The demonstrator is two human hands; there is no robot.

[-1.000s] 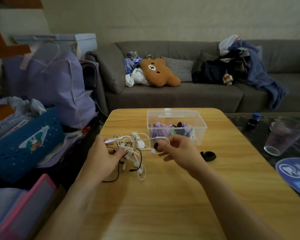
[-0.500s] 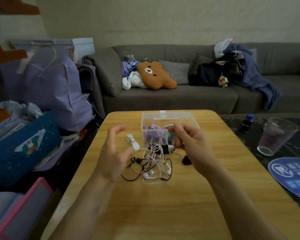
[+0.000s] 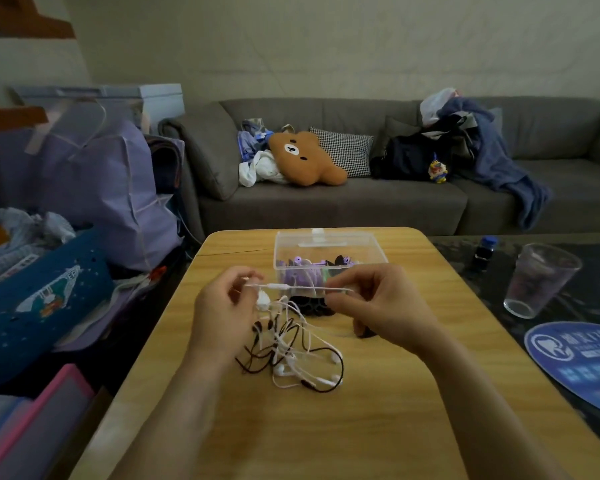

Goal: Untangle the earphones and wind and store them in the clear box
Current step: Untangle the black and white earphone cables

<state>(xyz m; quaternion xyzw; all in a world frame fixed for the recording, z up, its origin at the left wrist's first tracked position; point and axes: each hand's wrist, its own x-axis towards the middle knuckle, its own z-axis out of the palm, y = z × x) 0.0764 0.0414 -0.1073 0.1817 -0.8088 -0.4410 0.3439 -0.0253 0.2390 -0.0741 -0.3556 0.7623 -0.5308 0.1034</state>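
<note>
White cord is what both hands have hold of: the left hand [image 3: 222,317] pinches one end of a thin white earphone cable [image 3: 302,288] between thumb and fingertips, and the right hand [image 3: 378,306] pinches the other end the same way, fingers closed tight on it, so a straight stretch with a small inline remote runs level between the two grips. Below that stretch, and hanging from it near the left grip, the rest of the tangled bundle of white and black earphone wires [image 3: 291,351] lies in loose loops on the light wooden table top [image 3: 326,431], with several white earbuds showing among the loops. Just beyond the held stretch, on the far side of both grips, stands the clear rectangular plastic box [image 3: 328,252], open at the top, with purple and dark earphones already inside it. Directly under the taut cord, between it and the box, sits a dark rounded object whose nature I cannot tell, and another dark piece peeks out beneath the right hand's heel. Well off to the right of the right grip, a clear plastic tumbler [image 3: 539,280] stands upright on a dark surface beside the table.
</note>
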